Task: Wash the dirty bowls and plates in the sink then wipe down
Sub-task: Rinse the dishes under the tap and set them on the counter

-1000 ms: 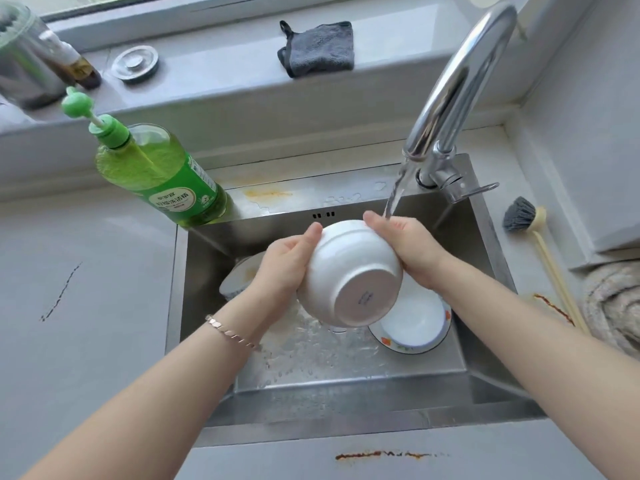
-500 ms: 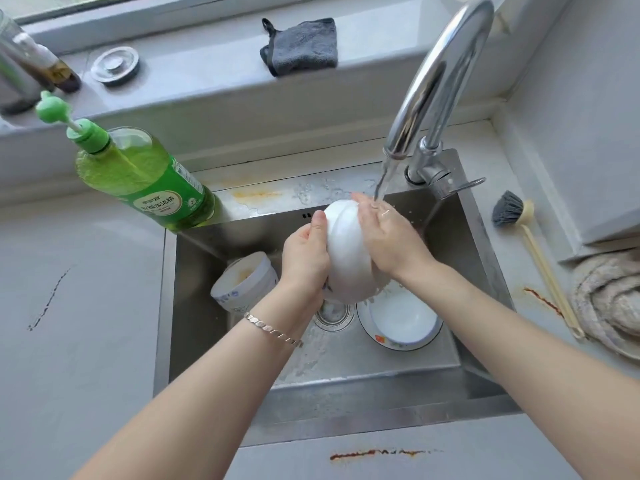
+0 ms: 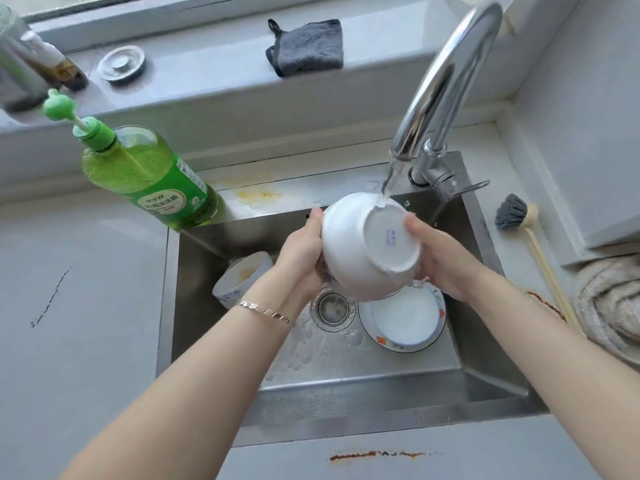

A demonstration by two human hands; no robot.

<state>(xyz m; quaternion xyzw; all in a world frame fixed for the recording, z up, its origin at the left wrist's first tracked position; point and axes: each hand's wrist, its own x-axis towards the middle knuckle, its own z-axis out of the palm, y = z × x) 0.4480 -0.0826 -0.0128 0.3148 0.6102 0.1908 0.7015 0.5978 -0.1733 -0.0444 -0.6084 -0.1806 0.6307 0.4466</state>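
I hold a white bowl (image 3: 349, 251) bottom-up over the steel sink (image 3: 346, 379), its foot ring facing me. My left hand (image 3: 301, 258) grips its left side and my right hand (image 3: 438, 258) its right side. Water from the chrome tap (image 3: 436, 91) runs onto the bowl's upper edge. On the sink floor a plate with a patterned rim (image 3: 405, 320) lies under the bowl to the right. A dirty bowl (image 3: 242, 275) with yellow residue leans at the left. The drain (image 3: 332, 306) sits between them.
A green dish-soap pump bottle (image 3: 145, 178) stands at the sink's back left corner. A grey cloth (image 3: 306, 46) and a metal sink plug (image 3: 121, 65) lie on the window ledge. A dish brush (image 3: 519, 223) and a rolled towel (image 3: 613, 303) are on the right counter.
I have turned the bowl from edge-on to bottom-up, so its foot ring faces me under the water stream. My hands stayed on its two sides.
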